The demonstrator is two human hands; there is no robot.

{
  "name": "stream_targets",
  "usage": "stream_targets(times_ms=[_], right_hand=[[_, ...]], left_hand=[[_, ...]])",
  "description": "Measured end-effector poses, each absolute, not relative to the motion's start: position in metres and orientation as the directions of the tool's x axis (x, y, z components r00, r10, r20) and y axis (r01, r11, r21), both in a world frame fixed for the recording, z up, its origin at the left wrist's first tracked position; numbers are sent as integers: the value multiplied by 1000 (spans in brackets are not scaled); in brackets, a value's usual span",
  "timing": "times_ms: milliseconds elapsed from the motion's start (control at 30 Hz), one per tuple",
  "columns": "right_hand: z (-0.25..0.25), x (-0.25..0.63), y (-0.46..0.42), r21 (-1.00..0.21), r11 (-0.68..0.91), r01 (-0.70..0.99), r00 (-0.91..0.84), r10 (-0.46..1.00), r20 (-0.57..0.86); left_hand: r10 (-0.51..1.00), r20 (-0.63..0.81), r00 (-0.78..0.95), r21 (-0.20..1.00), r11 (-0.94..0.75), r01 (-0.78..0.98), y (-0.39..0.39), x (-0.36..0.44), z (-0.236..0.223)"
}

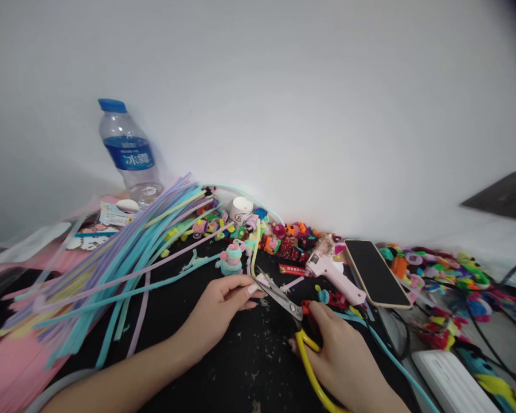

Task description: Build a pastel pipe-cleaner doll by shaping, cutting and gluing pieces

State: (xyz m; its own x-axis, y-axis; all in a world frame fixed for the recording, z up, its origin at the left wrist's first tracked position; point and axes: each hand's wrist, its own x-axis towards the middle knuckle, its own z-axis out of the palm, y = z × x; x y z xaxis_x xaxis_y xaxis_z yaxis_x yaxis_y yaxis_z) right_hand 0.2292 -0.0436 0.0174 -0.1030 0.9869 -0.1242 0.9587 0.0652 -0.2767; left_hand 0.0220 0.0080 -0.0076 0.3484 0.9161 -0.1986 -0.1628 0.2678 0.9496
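Observation:
Between the thumb and fingers of my left hand (pixel 230 298) is the lower end of a pale yellow pipe cleaner (pixel 255 246), which stands up and bends slightly. My right hand (pixel 341 350) is closed on yellow-handled scissors (pixel 294 310). Their blades point up and left, slightly parted, with the tips at the pipe cleaner by my left fingertips. Whether the blades touch it I cannot tell. Just behind my left hand stands a small turquoise and pink fuzzy figure (pixel 232 259).
Left lies a bundle of pastel pipe cleaners (pixel 133 269), with a water bottle (pixel 131 155) behind. Colourful fuzzy pieces and a white paper cup (pixel 241 209) line the wall. Right are a pink glue gun (pixel 335 275), a phone (pixel 376 272), a white power bank (pixel 451 381) and cables.

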Motion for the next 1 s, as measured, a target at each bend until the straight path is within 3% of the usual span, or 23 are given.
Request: stream_targets(times_ms=[200,600,1000], right_hand=[[17,230,-44,-301,77,951,-126,981,-148],[15,227,-44,-250,73,965,-123,974,-191],[14,227,-46,-299,99,949,-151,976,-155]], left_hand=[[933,-137,334,975,187,-122,8,23,-3],[931,-201,304,944,267,-193,8,23,-4],[925,-245,289,933,307,-189,9,24,-4]])
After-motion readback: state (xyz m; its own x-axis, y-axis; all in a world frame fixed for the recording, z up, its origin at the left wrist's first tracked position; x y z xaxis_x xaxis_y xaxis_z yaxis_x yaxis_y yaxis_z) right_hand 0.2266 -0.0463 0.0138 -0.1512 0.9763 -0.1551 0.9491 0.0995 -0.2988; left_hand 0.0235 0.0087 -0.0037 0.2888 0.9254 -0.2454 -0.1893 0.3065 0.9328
